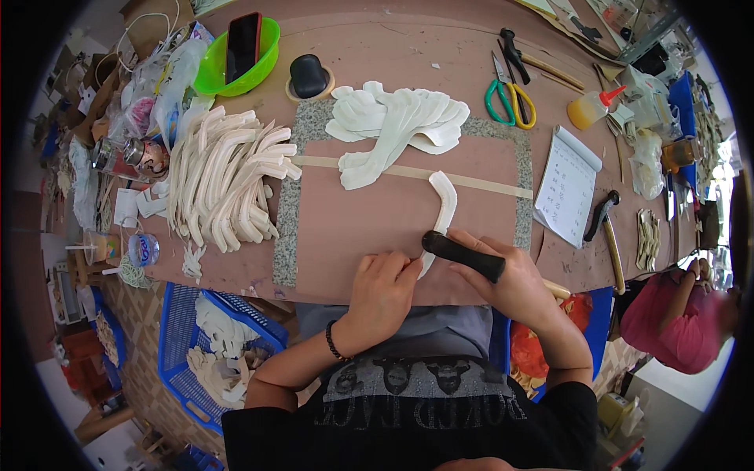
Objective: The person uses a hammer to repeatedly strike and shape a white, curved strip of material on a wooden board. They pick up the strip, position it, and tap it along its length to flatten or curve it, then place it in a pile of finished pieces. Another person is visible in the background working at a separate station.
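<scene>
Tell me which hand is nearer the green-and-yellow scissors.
Right. The right hand, gripping a black-handled tool, sits below the scissors; the left hand is farther down-left, pressing the white strip.

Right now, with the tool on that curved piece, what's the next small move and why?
Probably draw the black-handled tool further along the white curved strip. The right hand grips the handle at the strip's near end, the left hand pins that end to the board, and most of the curve lies beyond.
</scene>
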A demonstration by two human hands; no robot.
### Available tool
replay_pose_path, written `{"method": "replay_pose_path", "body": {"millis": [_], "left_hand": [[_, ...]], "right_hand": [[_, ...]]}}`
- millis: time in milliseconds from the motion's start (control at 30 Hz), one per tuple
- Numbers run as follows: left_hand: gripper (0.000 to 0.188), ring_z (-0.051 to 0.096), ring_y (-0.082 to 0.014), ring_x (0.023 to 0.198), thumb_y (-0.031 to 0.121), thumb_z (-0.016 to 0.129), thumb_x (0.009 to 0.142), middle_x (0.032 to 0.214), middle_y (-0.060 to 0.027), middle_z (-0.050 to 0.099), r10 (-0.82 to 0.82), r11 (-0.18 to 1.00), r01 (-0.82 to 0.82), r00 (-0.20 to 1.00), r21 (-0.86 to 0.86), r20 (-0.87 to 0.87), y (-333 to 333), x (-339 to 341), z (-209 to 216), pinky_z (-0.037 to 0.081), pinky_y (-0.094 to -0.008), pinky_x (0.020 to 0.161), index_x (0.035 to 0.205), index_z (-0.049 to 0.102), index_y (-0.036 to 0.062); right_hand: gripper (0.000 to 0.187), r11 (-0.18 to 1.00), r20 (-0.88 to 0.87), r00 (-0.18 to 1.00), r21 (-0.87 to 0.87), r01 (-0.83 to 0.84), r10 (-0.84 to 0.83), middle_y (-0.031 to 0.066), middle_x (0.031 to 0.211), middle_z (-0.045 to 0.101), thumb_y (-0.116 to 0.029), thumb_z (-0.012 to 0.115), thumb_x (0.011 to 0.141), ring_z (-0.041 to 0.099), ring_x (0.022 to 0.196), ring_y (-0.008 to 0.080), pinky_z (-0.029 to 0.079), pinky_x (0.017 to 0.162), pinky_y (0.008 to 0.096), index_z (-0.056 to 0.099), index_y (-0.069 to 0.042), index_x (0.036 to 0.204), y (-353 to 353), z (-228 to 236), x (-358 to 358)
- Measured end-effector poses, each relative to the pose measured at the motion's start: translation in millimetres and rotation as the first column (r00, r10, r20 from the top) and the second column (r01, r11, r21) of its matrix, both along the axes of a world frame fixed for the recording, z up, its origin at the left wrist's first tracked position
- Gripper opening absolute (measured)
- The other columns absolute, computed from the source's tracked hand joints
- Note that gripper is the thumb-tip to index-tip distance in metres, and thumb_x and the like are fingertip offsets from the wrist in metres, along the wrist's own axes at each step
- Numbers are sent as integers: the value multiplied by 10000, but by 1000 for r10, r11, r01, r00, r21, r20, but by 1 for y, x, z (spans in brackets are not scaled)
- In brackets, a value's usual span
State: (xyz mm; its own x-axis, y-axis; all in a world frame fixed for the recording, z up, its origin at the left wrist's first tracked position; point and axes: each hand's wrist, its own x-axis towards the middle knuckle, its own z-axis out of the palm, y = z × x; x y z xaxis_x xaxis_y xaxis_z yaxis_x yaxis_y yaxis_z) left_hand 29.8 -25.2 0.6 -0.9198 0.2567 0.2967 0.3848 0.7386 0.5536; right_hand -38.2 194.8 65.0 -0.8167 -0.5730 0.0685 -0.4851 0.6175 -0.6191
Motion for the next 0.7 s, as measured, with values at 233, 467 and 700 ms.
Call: {"method": "replay_pose_path", "body": {"millis": [233, 467, 700], "left_hand": [[288, 584, -252, 942, 53, 674, 822, 998, -86, 616, -196, 974, 182, 975, -132, -108, -15, -9, 0, 452, -401, 818, 1096, 701, -29], [334, 587, -251, 975, 91, 646, 825, 1027, -95, 622, -336, 920, 315, 940, -232, -56, -31, -10, 9, 464, -386, 838, 1126, 691, -45], [352, 586, -246, 987, 102, 640, 826, 1056, -91, 624, -425, 875, 397, 904, -276, -47, -45, -16, 12, 468, -370, 843, 1148, 683, -34]], "right_hand": [[709, 997, -74, 995, 39, -68, 71, 132, 862, 634, 1, 685, 757, 668, 691, 360, 552, 635, 462, 566, -85, 1451, 1, 3, 9], [661, 994, -62, 997, 101, -35, 42, 117, 876, 642, -65, 717, 798, 674, 701, 324, 550, 607, 443, 568, -73, 1442, -2, 13, 6], [579, 991, -38, 995, 103, -83, 88, 106, 880, 634, -139, 744, 855, 674, 689, 308, 548, 591, 425, 595, -55, 1409, -4, 14, 8]]}}
